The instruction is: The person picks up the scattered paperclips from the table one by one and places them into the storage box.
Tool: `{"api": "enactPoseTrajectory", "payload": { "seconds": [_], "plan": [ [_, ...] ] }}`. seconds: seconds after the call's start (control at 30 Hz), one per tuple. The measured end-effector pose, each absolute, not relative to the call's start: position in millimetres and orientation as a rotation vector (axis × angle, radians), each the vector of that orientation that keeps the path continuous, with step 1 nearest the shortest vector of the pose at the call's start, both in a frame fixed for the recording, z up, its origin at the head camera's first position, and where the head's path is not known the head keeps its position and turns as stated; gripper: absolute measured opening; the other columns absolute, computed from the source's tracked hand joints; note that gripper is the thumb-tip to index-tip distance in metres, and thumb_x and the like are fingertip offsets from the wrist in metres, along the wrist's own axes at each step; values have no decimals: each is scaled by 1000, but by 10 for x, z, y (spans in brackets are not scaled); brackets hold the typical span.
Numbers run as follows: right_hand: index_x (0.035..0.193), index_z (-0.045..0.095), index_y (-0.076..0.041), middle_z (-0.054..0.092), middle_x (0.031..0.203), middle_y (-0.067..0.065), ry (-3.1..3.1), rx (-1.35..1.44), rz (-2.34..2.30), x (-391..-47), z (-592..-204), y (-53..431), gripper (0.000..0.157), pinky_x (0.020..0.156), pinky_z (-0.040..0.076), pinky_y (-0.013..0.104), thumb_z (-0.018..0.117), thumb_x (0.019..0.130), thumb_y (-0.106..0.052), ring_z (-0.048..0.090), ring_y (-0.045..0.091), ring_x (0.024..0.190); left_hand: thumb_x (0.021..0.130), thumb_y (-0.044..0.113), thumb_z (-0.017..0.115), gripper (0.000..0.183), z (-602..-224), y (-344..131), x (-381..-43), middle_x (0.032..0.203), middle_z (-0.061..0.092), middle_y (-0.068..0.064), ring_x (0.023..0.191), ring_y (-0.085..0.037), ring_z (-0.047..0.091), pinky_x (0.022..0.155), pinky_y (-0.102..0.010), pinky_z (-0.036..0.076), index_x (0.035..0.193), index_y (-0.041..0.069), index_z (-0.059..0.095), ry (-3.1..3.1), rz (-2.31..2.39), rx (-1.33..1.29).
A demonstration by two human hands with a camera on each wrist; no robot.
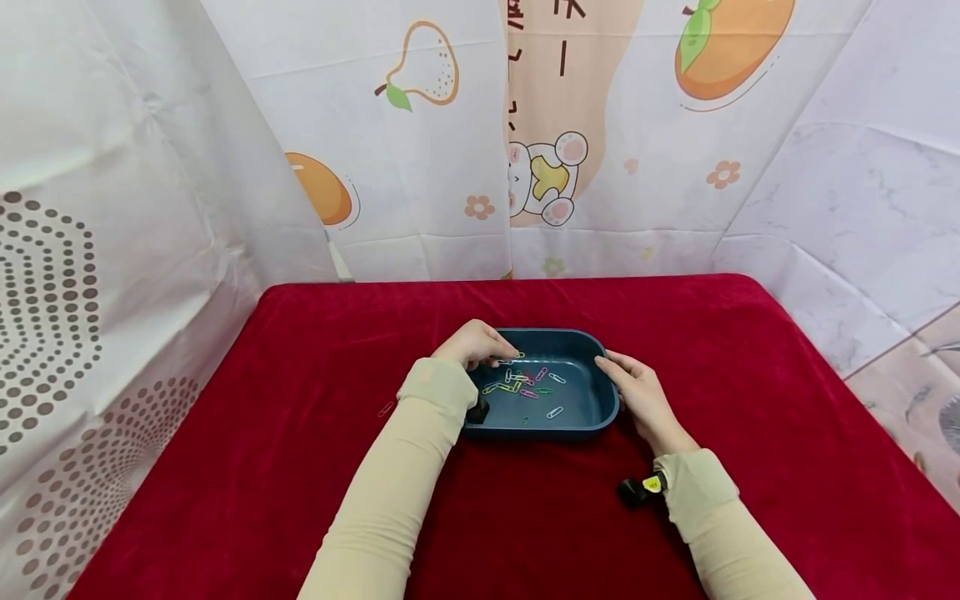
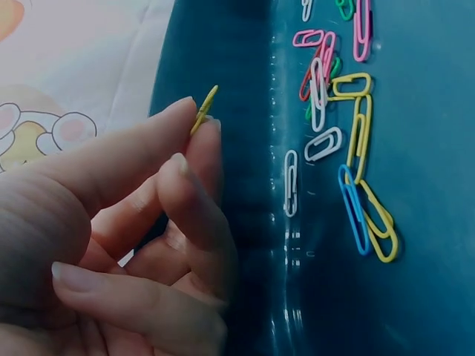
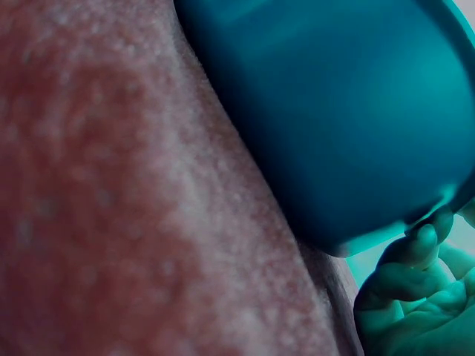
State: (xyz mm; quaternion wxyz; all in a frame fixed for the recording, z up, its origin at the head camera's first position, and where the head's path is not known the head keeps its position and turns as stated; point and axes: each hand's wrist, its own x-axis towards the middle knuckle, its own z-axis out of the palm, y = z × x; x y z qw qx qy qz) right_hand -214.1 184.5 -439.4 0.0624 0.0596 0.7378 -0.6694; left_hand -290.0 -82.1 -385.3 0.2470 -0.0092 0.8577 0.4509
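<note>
Between its thumb and fingertips, my left hand pinches a yellow paper clip, held at the far left part of a dark blue tray. At the tray's right end, my right hand grips the wall, thumb over the rim; in the right wrist view its curled fingers sit against the tray's outside. Several paper clips lie loose on the tray floor, among them a white clip, a blue clip, a pink clip and a green clip.
A red velvet cloth covers the table under the tray. One paper clip lies on the cloth left of the tray. Behind the table hangs a white printed curtain. A black wrist camera juts from the right sleeve.
</note>
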Motion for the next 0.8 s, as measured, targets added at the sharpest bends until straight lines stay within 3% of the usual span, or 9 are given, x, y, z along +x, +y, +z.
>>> {"api": "enactPoseTrajectory", "payload": {
  "seconds": [0.33,0.6,0.7,0.8],
  "plan": [
    [143,50,-5,45,57,-13,2227,178,-2024,-2157,-4394,1834,56,52,38,20,59,99,-38,41,4,50,90,31,72,25,-3763,-869,-2861,82,71,-2,68,-17,58,48,-22,26,103,12,80,2343,1241,-11],
    [144,48,-2,46,59,-12,2233,177,-2059,-2180,-4358,1879,61,53,39,19,59,98,-40,43,5,52,91,34,71,32,-3585,-934,-2869,112,74,-13,90,-33,66,51,-22,32,111,11,77,2357,1323,34],
    [140,53,-4,47,59,-10,2212,185,-2130,-2192,-4319,1917,55,51,39,19,60,98,-39,44,5,52,92,36,69,32,-3499,-983,-2853,113,73,-13,100,-37,66,53,-22,37,112,11,76,2388,1377,46],
    [128,61,-13,52,60,-8,2160,203,-2226,-2199,-4276,1967,39,51,42,18,62,97,-36,47,5,53,92,37,69,33,-3399,-1045,-2820,111,74,-12,99,-37,67,58,-24,44,113,11,75,2451,1406,79]
  ]
}}
